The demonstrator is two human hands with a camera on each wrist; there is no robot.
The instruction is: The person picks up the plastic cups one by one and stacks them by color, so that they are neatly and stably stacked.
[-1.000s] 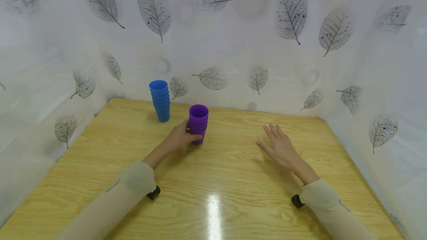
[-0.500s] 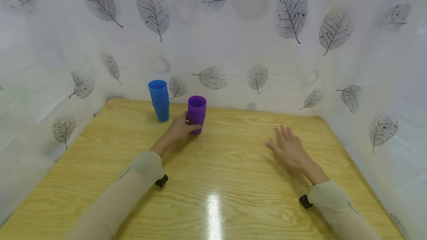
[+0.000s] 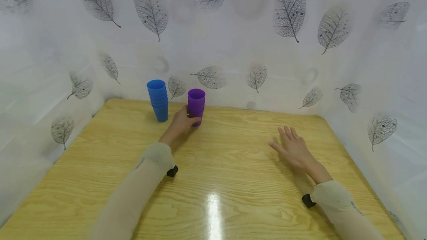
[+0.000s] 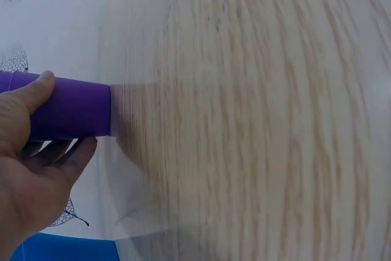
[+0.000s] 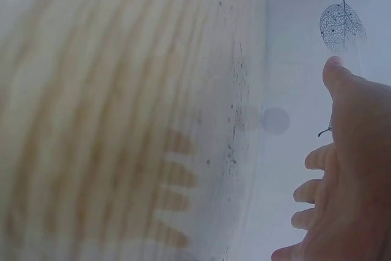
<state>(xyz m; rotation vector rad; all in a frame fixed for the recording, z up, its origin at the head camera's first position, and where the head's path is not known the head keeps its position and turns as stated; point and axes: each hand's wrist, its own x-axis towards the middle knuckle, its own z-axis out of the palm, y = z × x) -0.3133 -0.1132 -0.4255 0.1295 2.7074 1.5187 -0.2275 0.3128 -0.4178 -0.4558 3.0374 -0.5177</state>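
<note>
A stack of purple cups (image 3: 196,103) stands upright near the back of the table, and my left hand (image 3: 180,123) grips its lower part from the left. In the left wrist view the thumb lies along one side of the purple cup (image 4: 76,107), with the fingers curled round the other side. Just left of it a stack of blue cups (image 3: 158,100) stands upright on the table; part of a blue cup (image 4: 67,249) also shows in the left wrist view. My right hand (image 3: 293,149) hovers over the right side, fingers extended and apart, holding nothing.
The wooden table (image 3: 233,173) reaches back to a white leaf-patterned curtain (image 3: 240,40), which also closes off both sides. Each wrist carries a small black camera, such as the left one's black block (image 3: 172,171).
The left hand has moved the purple stack away from me, toward the back edge and nearer the blue cups' row. My right hand has drifted to the right.
</note>
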